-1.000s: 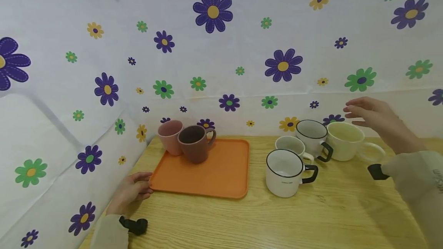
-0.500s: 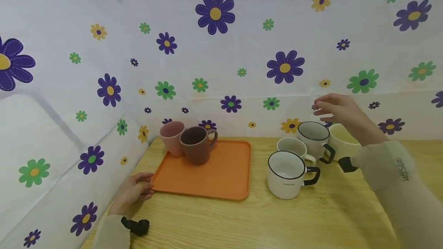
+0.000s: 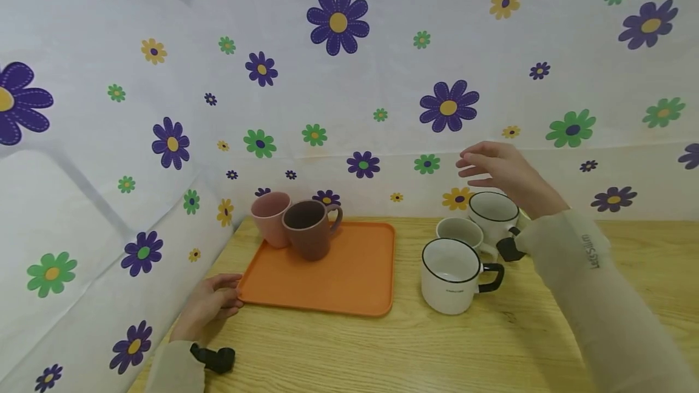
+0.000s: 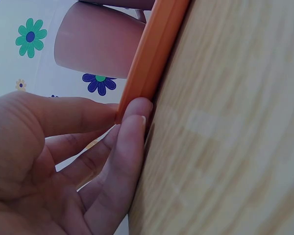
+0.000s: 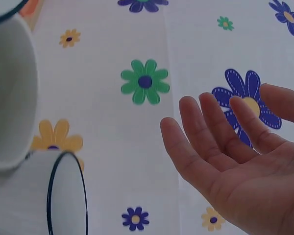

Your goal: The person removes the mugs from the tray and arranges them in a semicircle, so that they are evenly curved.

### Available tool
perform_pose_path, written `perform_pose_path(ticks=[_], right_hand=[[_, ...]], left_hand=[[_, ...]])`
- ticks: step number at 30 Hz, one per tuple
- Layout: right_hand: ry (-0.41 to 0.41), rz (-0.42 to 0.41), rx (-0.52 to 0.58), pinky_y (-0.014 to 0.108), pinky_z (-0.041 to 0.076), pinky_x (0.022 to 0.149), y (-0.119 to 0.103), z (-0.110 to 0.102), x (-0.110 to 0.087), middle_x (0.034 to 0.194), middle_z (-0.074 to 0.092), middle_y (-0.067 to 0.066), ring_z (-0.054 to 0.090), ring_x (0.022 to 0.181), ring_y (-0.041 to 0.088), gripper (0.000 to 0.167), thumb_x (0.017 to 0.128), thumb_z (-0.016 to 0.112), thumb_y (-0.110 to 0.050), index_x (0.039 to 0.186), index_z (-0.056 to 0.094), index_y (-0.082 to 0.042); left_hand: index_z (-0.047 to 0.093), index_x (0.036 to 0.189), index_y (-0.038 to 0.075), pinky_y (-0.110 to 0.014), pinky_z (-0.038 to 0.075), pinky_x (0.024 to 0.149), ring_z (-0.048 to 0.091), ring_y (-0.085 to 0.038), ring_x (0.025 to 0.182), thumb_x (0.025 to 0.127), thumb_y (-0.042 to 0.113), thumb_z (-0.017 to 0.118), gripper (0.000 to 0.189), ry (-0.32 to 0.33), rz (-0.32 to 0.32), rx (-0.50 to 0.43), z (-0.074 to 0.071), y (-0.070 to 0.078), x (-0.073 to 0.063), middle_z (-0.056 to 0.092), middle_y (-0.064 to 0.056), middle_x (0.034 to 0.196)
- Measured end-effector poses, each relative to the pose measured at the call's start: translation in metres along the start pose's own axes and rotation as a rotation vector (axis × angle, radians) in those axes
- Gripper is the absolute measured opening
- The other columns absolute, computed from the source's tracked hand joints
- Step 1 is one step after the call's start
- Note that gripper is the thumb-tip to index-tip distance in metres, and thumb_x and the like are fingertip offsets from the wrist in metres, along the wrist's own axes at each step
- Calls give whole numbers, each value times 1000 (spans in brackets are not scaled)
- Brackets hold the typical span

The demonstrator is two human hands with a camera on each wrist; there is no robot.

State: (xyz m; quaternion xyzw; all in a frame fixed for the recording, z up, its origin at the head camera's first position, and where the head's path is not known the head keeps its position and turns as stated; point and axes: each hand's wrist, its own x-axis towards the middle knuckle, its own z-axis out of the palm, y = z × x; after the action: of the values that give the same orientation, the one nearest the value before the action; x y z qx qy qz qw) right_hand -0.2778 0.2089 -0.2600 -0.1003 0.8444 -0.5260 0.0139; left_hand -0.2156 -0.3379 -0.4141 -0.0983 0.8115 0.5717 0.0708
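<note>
At the near left corner of an orange tray point(image 3: 349, 278), my left hand point(image 3: 207, 305) pinches the rim. The left wrist view shows the thumb against the tray's point(image 4: 156, 44) edge and fingertips at its underside. A pink mug point(image 3: 271, 223) and a brown mug point(image 3: 308, 238) stand upright at the tray's back left. My right hand point(image 3: 505, 174) is raised, holding nothing, above a white mug with a dark rim point(image 3: 488, 223). In the right wrist view its fingers point(image 5: 193, 147) are relaxed and spread. A small cream mug point(image 3: 457, 232) and another black-rimmed white mug point(image 3: 450, 287) stand nearby.
A pale yellow mug point(image 3: 522, 221) is almost wholly hidden behind the right sleeve. Wooden table point(image 3: 306, 350) surface extends in front of the tray and mugs. A flower-printed cloth point(image 3: 382, 77) hangs behind and along the left side.
My right hand has moved left, from above the pale yellow mug to above the back white mug, and its sleeve now covers the yellow one. My left hand stays on the tray.
</note>
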Motion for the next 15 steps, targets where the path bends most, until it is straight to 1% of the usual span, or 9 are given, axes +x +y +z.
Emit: perform_pose_path(ticks=[5, 9, 15], right_hand=[[-30, -7, 46, 51, 40, 110, -4, 15, 6, 144, 45, 31, 50, 131, 43, 51, 111, 40, -25, 149, 34, 9], [-45, -2, 61, 50, 41, 110, -8, 25, 10, 143, 47, 30, 51, 130, 41, 51, 111, 41, -26, 148, 36, 8], [-60, 13, 90, 50, 41, 110, -18, 36, 14, 140, 49, 29, 52, 129, 40, 50, 110, 44, -27, 146, 40, 7]], left_hand=[[41, 143, -15, -29, 60, 68, 67, -16, 75, 99, -3, 53, 47, -1, 11, 0, 1, -2, 0, 61, -16, 112], [41, 143, -15, -28, 60, 66, 67, -15, 74, 99, -4, 54, 47, 3, 18, 3, 1, -3, 0, 60, -16, 112], [41, 143, -15, -29, 60, 68, 67, -16, 75, 99, -4, 52, 46, -5, 11, 1, 0, -2, 1, 60, -17, 112]])
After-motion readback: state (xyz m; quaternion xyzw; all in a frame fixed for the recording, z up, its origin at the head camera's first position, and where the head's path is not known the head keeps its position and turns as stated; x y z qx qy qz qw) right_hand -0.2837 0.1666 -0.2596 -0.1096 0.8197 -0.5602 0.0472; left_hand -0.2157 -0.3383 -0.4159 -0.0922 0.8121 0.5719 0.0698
